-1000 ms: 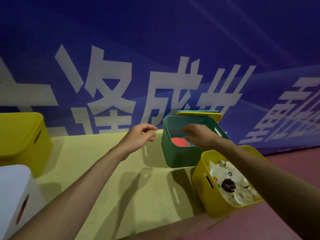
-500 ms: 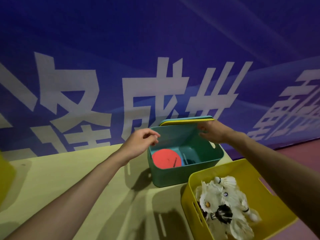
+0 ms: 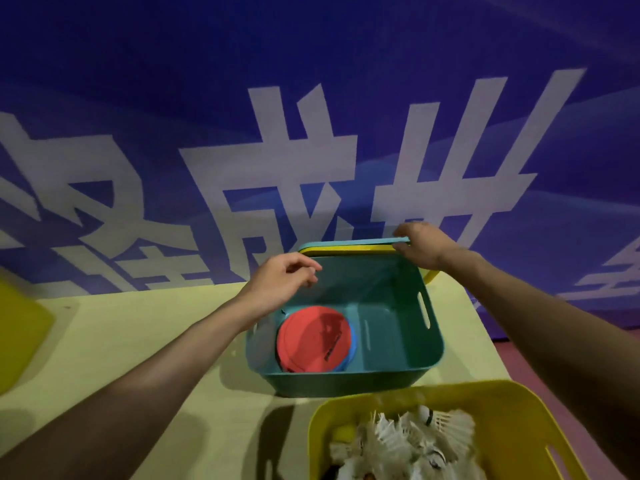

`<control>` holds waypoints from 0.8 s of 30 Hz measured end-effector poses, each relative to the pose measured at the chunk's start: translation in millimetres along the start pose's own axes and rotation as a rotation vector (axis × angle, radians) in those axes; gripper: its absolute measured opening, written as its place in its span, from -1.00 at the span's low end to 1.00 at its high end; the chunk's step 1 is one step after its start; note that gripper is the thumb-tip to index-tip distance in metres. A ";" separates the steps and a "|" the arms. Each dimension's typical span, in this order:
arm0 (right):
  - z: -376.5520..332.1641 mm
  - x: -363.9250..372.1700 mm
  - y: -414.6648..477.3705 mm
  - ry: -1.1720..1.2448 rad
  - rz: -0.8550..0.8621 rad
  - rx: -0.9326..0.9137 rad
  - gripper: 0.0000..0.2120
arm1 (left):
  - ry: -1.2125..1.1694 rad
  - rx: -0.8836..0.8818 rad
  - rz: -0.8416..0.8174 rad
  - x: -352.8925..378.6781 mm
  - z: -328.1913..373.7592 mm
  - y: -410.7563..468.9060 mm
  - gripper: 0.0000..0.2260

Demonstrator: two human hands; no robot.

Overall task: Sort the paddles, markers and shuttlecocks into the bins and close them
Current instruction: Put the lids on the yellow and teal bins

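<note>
The step in hand looks like closing the teal bin (image 3: 346,381), which holds a red paddle (image 3: 311,337) lying face up on a blue one (image 3: 351,344); their handles are hidden. The right grip (image 3: 424,247) is clamped on the right end of the teal lid (image 3: 346,242), fingers above and thumb below. The lid lies roughly level on a yellow lid (image 3: 349,251) just behind the bin's far rim, its long axis running left to right. The left grip (image 3: 280,284) hovers over the rim's left corner, fingers loosely curled and holding nothing. Next, the left grip likely needs the lid's free end, so the teal lid lifts clear of the yellow one. Shuttlecocks (image 3: 408,441) fill the uncovered yellow bin (image 3: 519,407) nearer on the surface (image 3: 138,341).
</note>
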State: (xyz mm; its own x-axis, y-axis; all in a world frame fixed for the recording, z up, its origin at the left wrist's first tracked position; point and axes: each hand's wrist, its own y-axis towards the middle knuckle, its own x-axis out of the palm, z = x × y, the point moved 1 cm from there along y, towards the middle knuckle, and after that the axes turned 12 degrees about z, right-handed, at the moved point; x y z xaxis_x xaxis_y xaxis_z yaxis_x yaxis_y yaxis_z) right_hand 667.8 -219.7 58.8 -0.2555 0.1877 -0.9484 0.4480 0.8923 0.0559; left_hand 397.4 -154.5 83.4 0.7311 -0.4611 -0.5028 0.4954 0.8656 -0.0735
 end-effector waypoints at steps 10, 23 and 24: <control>14.4 45.5 56.1 -0.019 -0.083 -0.121 -0.68 | -0.001 -0.110 0.088 23.5 -10.2 19.5 -0.83; -0.7 14.8 65.9 -0.110 0.250 -0.110 -0.80 | -0.028 -0.106 0.159 17.5 3.8 13.0 -0.83; -3.7 5.2 64.9 -0.115 0.302 -0.130 -0.79 | -0.026 -0.096 0.164 16.6 8.3 11.2 -0.83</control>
State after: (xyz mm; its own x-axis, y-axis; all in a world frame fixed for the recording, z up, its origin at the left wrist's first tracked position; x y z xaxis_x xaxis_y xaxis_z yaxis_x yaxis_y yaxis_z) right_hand 692.4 -159.2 58.7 -0.0270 0.4103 -0.9116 0.3742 0.8498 0.3714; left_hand 419.0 -154.1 81.4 0.8107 -0.3165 -0.4925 0.3230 0.9435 -0.0746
